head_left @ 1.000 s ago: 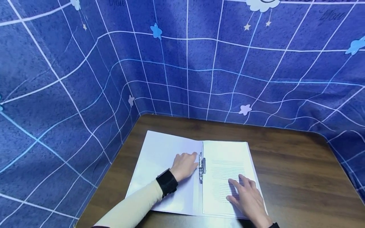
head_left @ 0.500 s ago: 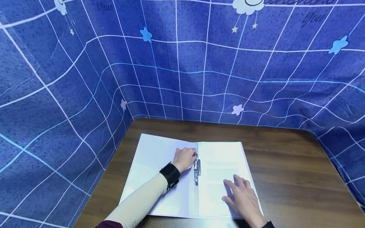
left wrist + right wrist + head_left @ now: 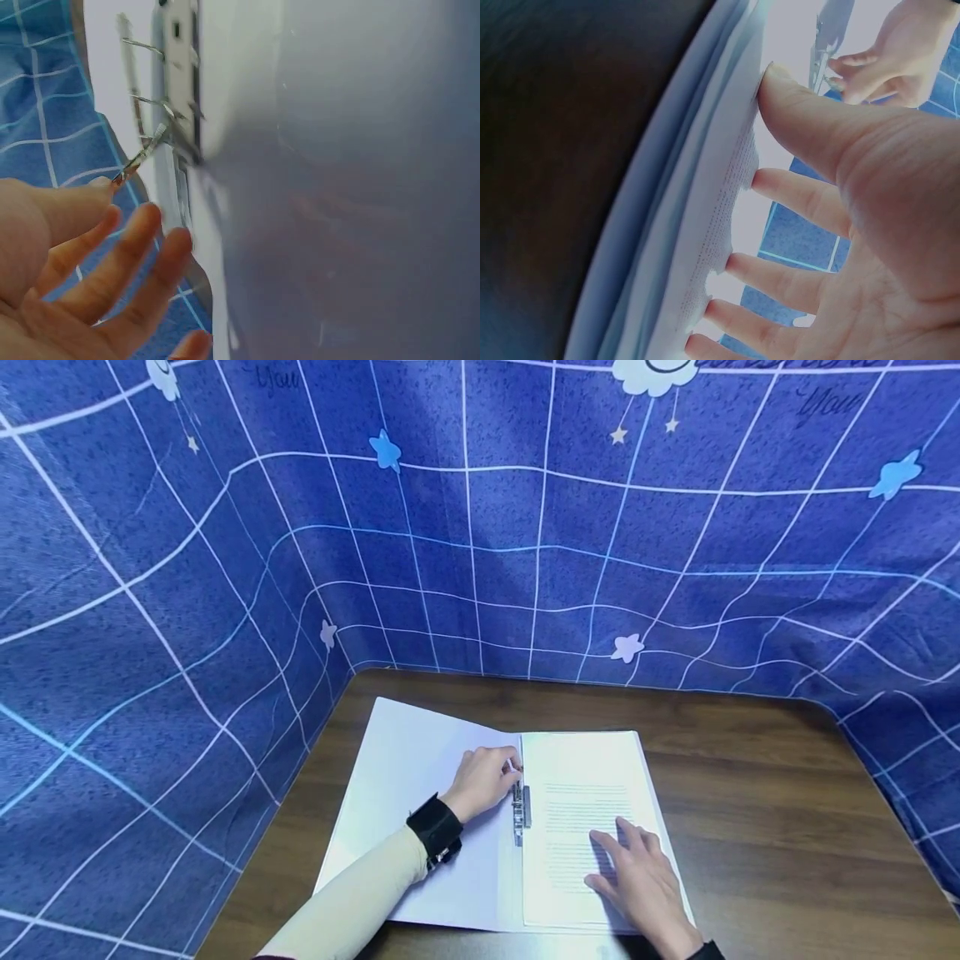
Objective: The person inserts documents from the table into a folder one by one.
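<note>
A white ring-clip folder (image 3: 420, 760) lies spread on the table, a stack of printed paper (image 3: 581, 760) on its right side. Along its spine runs a metal clip (image 3: 518, 822). At the clip's far end, my left hand (image 3: 482, 781) pinches the clip's metal lever (image 3: 139, 161) between thumb and index finger. In the left wrist view the lever stands out from the folder, beside thin metal rings (image 3: 146, 46), while the other fingers are loosely spread. My right hand (image 3: 641, 872) rests its spread fingertips on the lower right of the printed page.
The brown wooden table (image 3: 772, 810) extends to the right of the folder and behind it. A blue cloth (image 3: 480, 568) with white lines and stars hangs along the back and left sides. Black bands circle both wrists, including the left wristband (image 3: 437, 828).
My left hand has gone from spread fingers beside the clip to pinching its lever. The folder's left cover has lifted slightly at its far corner. My right hand stays on the page.
</note>
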Tool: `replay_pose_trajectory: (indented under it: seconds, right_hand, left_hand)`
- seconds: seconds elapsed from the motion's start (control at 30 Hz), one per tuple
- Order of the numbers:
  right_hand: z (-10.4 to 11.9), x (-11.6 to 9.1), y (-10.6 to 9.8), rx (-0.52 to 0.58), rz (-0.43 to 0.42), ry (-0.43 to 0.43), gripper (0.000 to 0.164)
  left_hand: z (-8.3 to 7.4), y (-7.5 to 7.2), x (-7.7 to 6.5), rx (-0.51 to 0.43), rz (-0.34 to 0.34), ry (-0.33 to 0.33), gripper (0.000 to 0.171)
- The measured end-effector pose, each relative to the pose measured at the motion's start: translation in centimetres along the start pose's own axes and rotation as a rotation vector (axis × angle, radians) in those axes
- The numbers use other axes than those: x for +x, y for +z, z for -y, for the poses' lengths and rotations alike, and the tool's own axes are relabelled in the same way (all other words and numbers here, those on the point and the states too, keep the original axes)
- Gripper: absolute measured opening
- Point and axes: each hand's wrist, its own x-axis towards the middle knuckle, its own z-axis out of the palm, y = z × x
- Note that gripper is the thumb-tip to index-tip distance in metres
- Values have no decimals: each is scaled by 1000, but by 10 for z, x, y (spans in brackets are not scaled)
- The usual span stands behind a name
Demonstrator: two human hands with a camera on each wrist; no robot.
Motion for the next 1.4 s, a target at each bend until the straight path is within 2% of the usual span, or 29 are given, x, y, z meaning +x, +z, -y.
replay_pose_trajectory:
  seconds: [0.1, 0.2, 0.4, 0.57, 0.67, 0.77, 0.9, 1.1, 1.23, 1.4]
  right_hand:
    - [0, 0, 0, -3, 1, 10, 60]
    - [0, 0, 0, -3, 3, 12, 59]
    - [0, 0, 0, 4, -5, -8, 59]
    - [0, 2, -1, 7, 6, 0, 59]
    - [0, 2, -2, 7, 26, 13, 60]
    - [1, 3, -2, 2, 57, 32, 60]
    - [3, 3, -2, -1, 74, 43, 61]
    - [2, 1, 1, 10, 54, 35, 60]
    - [1, 1, 1, 12, 32, 37, 60]
    - [0, 1, 0, 14, 29, 42, 60]
  left_hand:
    - [-4, -4, -11, -66, -41, 79, 6]
    - [-8, -5, -23, -86, -42, 135, 12]
    - [-12, -3, -44, -59, -64, 202, 16]
    - [-10, -1, -51, -63, -68, 232, 13]
    - [-6, -1, -52, -118, -22, 220, 12]
    - [-2, -2, -51, -190, 27, 201, 19]
    - [2, -5, -46, -261, 61, 162, 22]
    - [1, -5, -43, -313, 123, 56, 25]
    - [-3, -2, -39, -294, 178, 5, 27]
    - [-7, 6, -34, -190, 256, -57, 39]
